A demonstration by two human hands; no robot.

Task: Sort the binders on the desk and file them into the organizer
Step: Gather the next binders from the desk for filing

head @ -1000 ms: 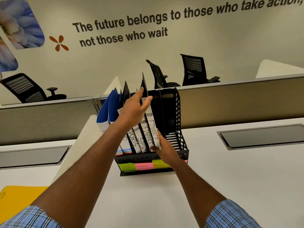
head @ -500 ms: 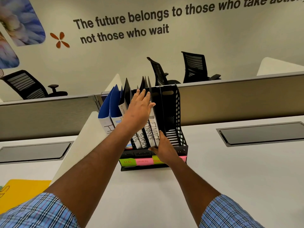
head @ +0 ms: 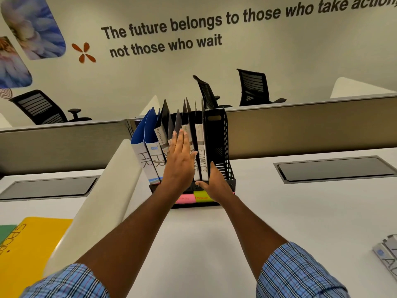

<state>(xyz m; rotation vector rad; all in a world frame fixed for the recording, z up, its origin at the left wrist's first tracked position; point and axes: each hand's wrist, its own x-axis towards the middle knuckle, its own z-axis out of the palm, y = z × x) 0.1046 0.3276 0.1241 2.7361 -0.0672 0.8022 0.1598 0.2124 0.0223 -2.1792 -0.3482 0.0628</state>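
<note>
A black mesh organizer [head: 221,147] stands at the back of the white desk, with pink and yellow sticky labels [head: 200,197] on its front lip. Several binders stand in it: two blue ones marked HR [head: 148,160], black ones in the middle, and one marked FINANCE [head: 202,162] at the right. My left hand [head: 179,160] lies flat, fingers straight, against the spines of the middle binders. My right hand [head: 214,186] rests at the organizer's front base, under the FINANCE binder. The rightmost slot holds nothing.
A yellow folder [head: 28,250] lettered SPORT lies at the near left over a green one [head: 6,232]. Another binder [head: 386,254] shows at the right edge. A white divider [head: 103,201] slants left of the organizer. Grey cable hatches [head: 335,168] flank it.
My left hand let go of the binder top, flattened and slid down onto the spines. The binders now stand straighter and deeper in the slots. The right hand stayed at the base.
</note>
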